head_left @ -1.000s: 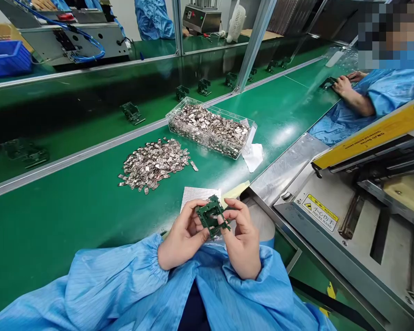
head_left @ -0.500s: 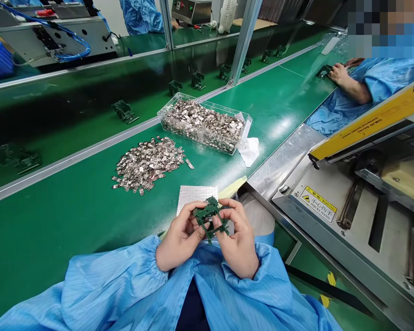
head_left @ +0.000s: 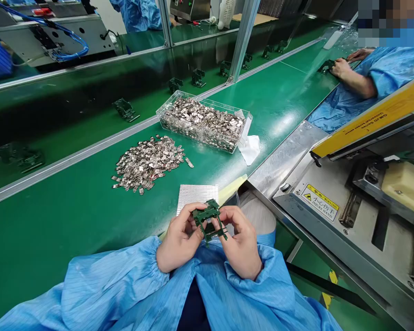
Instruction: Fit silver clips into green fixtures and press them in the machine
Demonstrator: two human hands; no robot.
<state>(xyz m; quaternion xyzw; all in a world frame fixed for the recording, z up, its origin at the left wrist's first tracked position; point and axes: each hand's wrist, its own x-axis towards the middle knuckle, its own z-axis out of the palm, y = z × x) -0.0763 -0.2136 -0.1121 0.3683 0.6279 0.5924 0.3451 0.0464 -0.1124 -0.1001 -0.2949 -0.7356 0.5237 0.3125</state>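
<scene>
A small dark green plastic frame point(head_left: 210, 210) with open gaps and thin legs is held up in front of my chest. My left hand point(head_left: 180, 242) is closed on its left side, thumb below and fingers behind. At its right side, my right hand point(head_left: 242, 243) has its thumb in the frame's opening and its bent fingers against the edge. Whatever may sit inside the frame is too small to make out. Just beyond my hands lies a silvery ribbed plate point(head_left: 197, 193), partly covered by them. Farther left is a pile of small metal pieces point(head_left: 148, 161).
A clear plastic box point(head_left: 200, 138) of similar metal pieces stands beyond the pile, with white paper point(head_left: 250, 149) at its corner. Several green frames point(head_left: 124, 109) line the belt behind the metal rail. At right are a screen-printing machine point(head_left: 317, 207) and a co-worker's hands point(head_left: 343, 66).
The green frame has tilted slightly in my hands. My right fingers have drawn back a little toward its right edge. The co-worker's hands have shifted slightly.
</scene>
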